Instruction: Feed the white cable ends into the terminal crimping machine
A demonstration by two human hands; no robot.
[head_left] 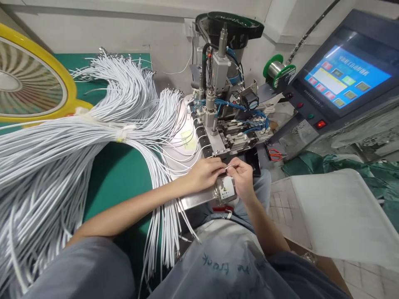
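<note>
My left hand [207, 173] and my right hand [242, 177] meet at the near end of the bench machine [215, 124]. Between them runs the end of a thin white cable [230, 167], pinched by the fingers of both. The tip of that cable is too small to make out. Just below my hands lies a small block with a white label [227, 189]. Several more white cables [183, 160] fan from a tied bundle [121, 133] on the left toward the machine's black slotted edge [201, 133].
A yellow fan [67, 74] stands at the left on a green mat [107, 182]. Behind the machine are a round bowl feeder [230, 25] and a solder wire spool [277, 70]. To the right are a touch screen [346, 77], orange-handled scissors [275, 155] and a white tray [346, 211].
</note>
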